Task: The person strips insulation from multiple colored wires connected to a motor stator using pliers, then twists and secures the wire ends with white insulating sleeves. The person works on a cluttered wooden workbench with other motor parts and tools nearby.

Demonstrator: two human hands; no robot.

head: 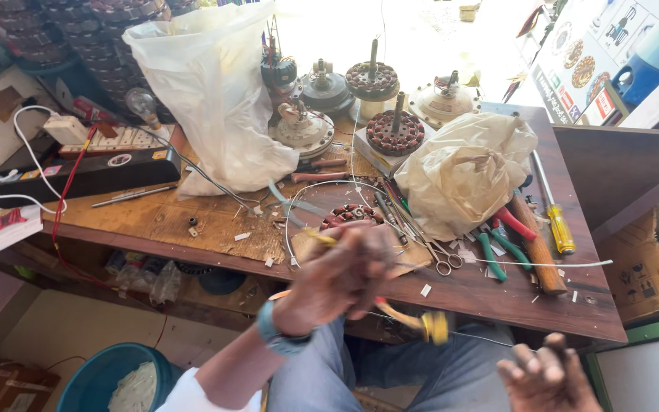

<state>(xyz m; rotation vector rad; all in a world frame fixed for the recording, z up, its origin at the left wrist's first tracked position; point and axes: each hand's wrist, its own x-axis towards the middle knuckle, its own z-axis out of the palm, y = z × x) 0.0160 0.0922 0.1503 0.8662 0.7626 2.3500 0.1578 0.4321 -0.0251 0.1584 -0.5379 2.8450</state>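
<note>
The left hand (341, 278) is smeared by motion, so its fingers run together and their grip cannot be read. It covers the lower part of the round wound core (351, 216) lying on the workbench (497, 294). The yellow thing (435, 326) below it is blurred too, perhaps a tool handle. The right hand (549, 375) is cut off by the bottom edge, as is the blue bucket (104, 378). What fills the two plastic bags (463, 172) stays hidden. The wire (467, 334) near the right hand is too thin to trace.
</note>
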